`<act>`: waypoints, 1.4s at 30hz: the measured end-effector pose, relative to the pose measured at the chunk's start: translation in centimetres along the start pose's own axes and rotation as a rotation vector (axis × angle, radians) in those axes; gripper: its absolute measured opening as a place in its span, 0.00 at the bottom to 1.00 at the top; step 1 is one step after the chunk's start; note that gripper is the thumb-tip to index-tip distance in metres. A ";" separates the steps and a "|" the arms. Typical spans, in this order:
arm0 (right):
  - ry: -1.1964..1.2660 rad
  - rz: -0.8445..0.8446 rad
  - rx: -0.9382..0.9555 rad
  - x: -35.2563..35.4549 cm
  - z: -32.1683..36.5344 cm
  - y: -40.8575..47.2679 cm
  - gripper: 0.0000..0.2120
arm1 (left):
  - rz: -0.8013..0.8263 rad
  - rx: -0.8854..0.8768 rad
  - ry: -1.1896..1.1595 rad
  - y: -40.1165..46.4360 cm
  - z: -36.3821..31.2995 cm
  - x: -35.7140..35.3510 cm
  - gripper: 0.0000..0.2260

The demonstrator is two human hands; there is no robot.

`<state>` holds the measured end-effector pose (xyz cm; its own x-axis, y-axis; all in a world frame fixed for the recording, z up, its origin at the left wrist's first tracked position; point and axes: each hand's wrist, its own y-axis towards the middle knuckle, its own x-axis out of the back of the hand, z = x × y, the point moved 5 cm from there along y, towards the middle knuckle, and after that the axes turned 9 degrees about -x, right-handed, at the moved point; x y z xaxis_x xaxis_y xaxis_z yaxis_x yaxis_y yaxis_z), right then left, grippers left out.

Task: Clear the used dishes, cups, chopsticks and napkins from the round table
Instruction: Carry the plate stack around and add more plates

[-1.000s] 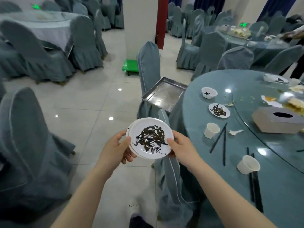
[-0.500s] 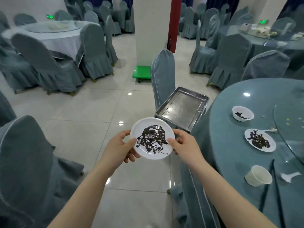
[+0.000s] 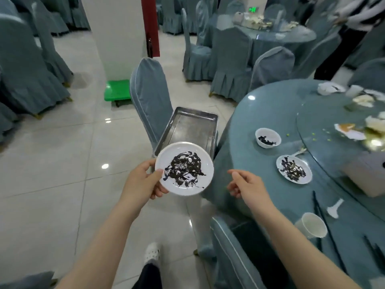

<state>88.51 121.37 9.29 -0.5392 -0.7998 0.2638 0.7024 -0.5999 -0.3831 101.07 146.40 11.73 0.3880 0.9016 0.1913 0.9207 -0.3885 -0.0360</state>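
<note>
Barely begun — left hand [image 3: 143,182] gripping one dirty plate [image 3: 184,168] above the bare tray [image 3: 188,131], right hand [image 3: 245,185] loose, holding nothing; bowl [image 3: 268,137], second plate [image 3: 294,168], cup [image 3: 311,225], chopsticks [image 3: 325,220] still on the table [image 3: 270,109].

A tray [image 3: 190,130] sits on a chair [image 3: 150,94] left of the round table [image 3: 256,113] (bowl [image 3: 268,137] behind plate [image 3: 294,169]).

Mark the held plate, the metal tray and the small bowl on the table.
held plate [image 3: 200,163], head view, bare white rim
metal tray [image 3: 193,130], head view, its flat floor
small bowl [image 3: 268,133], head view, white inner wall
</note>
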 end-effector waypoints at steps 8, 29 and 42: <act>0.170 -0.389 -0.127 6.9 0.3 3.5 0.06 | 0.332 -0.121 0.015 15.0 -3.5 -5.6 0.12; 0.364 -0.777 -0.524 8.2 -6.9 6.9 0.07 | 0.595 -0.145 -0.035 28.5 -6.2 -11.0 0.13; 0.676 -1.034 -0.726 15.9 -13.6 18.4 0.13 | 0.536 -0.117 0.005 38.3 -6.7 -17.4 0.11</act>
<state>86.57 97.89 -5.65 -0.9111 0.2684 0.3128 -0.4122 -0.5871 -0.6968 129.29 114.55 13.61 0.8007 0.5710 0.1811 0.5835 -0.8118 -0.0207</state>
